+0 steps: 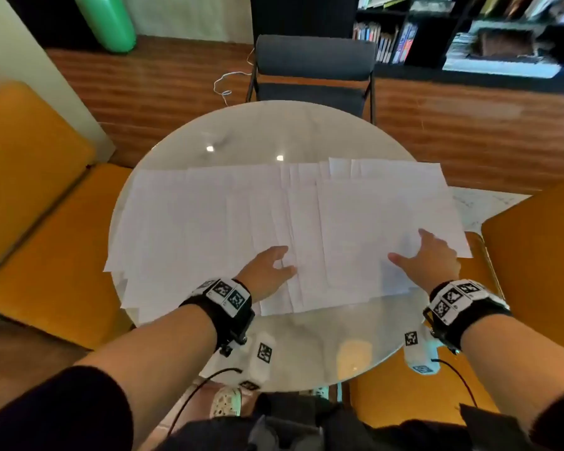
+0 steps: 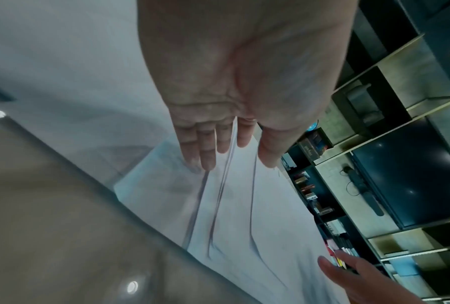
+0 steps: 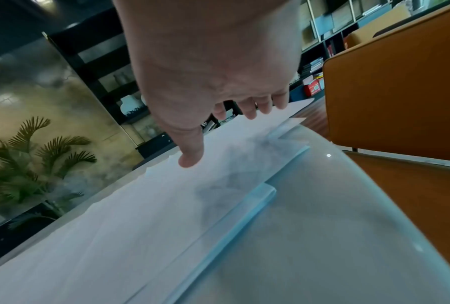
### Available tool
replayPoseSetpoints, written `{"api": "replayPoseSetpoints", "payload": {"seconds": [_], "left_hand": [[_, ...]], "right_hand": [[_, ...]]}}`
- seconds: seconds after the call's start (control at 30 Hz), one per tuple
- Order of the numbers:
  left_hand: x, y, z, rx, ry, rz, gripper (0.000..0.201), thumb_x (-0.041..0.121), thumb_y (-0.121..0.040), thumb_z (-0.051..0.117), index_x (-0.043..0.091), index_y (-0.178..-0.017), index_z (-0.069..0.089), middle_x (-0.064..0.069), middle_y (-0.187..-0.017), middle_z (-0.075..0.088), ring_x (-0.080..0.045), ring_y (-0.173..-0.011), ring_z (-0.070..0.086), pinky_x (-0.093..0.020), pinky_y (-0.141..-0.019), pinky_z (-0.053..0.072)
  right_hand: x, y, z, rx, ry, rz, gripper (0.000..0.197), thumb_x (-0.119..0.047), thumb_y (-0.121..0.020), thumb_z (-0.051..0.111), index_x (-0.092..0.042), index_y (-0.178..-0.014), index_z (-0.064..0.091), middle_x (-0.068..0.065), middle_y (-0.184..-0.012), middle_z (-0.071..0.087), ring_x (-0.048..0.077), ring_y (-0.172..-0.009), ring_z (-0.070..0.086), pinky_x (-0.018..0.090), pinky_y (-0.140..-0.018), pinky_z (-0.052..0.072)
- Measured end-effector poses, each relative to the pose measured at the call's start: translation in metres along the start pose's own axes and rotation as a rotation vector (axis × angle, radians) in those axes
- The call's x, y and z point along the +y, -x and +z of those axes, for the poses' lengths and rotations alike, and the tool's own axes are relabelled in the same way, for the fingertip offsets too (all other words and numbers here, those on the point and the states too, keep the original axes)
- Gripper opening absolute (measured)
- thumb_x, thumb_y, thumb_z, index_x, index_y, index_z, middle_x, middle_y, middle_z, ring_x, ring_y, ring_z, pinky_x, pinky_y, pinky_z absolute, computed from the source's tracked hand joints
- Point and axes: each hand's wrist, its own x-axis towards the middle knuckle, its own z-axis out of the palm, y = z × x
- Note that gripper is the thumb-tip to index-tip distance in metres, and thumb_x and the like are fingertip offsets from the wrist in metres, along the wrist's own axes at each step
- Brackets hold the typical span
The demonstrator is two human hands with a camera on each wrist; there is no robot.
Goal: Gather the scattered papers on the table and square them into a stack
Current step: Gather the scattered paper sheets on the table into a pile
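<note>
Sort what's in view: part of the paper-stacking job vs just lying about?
Job:
- papers, fanned overlapping across the table
- round glass table
- left hand, fingers straight over the sheets
- right hand, spread at the right end

Just around:
- dark chair
- orange chairs
- bookshelf
- green cylinder
- white cable

1. Head cam looks steeply down from above the round table's (image 1: 306,131) near edge.
2. Left wrist cam sits low, close under the palm, aimed rightward.
3. Right wrist cam is similar, facing the far-left edge.
4. All share the papers (image 1: 209,216).
</note>
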Motion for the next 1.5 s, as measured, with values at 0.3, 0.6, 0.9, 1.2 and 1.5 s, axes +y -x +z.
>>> {"api": "replayPoseSetpoints", "payload": {"seconds": [0.3,0.6,0.9,1.2,1.5], "left_hand": [[0.008,-0.01,0.026,0.084,-0.027,-0.107,0.067,0.037,-0.091,0.055,0.02,-0.149,0.026,-0.006,-0.154,0.025,-0.021,-0.135,0.039,-0.033,-0.114,0.031],[0.02,-0.023,0.037,0.142,0.31,-0.208,0.092,0.036,-0.089,0.06,0.019,-0.152,-0.005,-0.006,-0.16,0.018,-0.023,-0.144,0.027,-0.041,-0.118,0.026],[0.018,-0.031,0.039,0.192,0.519,-0.233,0.066,0.03,-0.076,0.064,0.023,-0.137,0.042,-0.007,-0.133,0.058,-0.028,-0.115,0.06,-0.045,-0.102,0.047],[0.068,0.016,0.013,0.11,0.28,0.134,0.051,0.016,-0.096,0.05,0.027,-0.144,0.038,0.015,-0.143,0.044,-0.001,-0.128,0.044,-0.02,-0.109,0.032],[0.057,0.03,-0.03,0.143,0.376,0.1,0.05,0.027,-0.084,0.066,0.029,-0.131,0.049,0.005,-0.127,0.063,-0.016,-0.112,0.063,-0.038,-0.099,0.05]], "right_hand": [[-0.011,-0.012,0.015,-0.151,0.088,-0.119,0.104,-0.054,-0.068,0.077,-0.022,-0.15,0.02,0.014,-0.151,0.033,0.038,-0.137,0.031,0.051,-0.109,0.03],[-0.035,0.007,0.028,-0.222,-0.175,-0.164,0.09,-0.043,-0.075,0.074,-0.025,-0.149,0.025,0.012,-0.148,0.036,0.035,-0.135,0.031,0.046,-0.108,0.029],[-0.035,-0.005,0.03,-0.273,-0.491,-0.122,0.075,-0.036,-0.079,0.072,-0.021,-0.144,0.036,0.012,-0.139,0.048,0.03,-0.127,0.047,0.048,-0.107,0.038],[-0.031,-0.006,0.024,-0.317,-0.823,-0.051,0.074,-0.044,-0.084,0.066,-0.023,-0.146,0.032,0.007,-0.135,0.049,0.026,-0.124,0.049,0.043,-0.106,0.038],[-0.05,0.007,0.012,-0.725,-1.52,-0.028,0.036,-0.014,-0.073,0.066,-0.009,-0.108,0.067,0.008,-0.105,0.074,0.019,-0.094,0.072,0.032,-0.076,0.059]]}}
